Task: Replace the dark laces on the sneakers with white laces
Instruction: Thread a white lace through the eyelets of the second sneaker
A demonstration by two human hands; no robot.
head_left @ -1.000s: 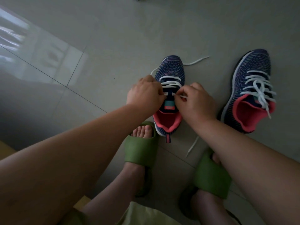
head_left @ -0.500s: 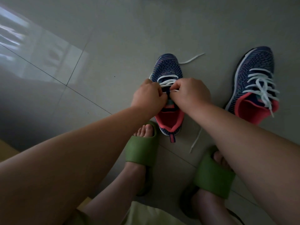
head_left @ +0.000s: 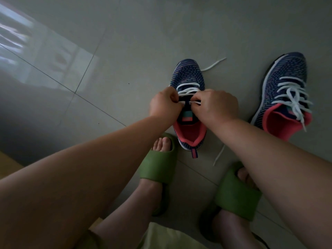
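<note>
- While both hands curl over the near sneaker (head_left: pixel 188 76), the left hand (head_left: pixel 164 105) and right hand (head_left: pixel 215 106) each pinch its white lace (head_left: pixel 188 90).
- Far right, the second sneaker (head_left: pixel 285 83) sits fully laced on the floor (head_left: pixel 143 42).

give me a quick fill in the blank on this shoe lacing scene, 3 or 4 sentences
1. The lace threaded through the near sneaker is ____ in colour.
2. The sneaker on the right has a ____ lining.
3. Both feet wear ____ slides.
4. The left hand and right hand both work on the ____ sneaker.

Missing words: white; pink; green; near
</note>
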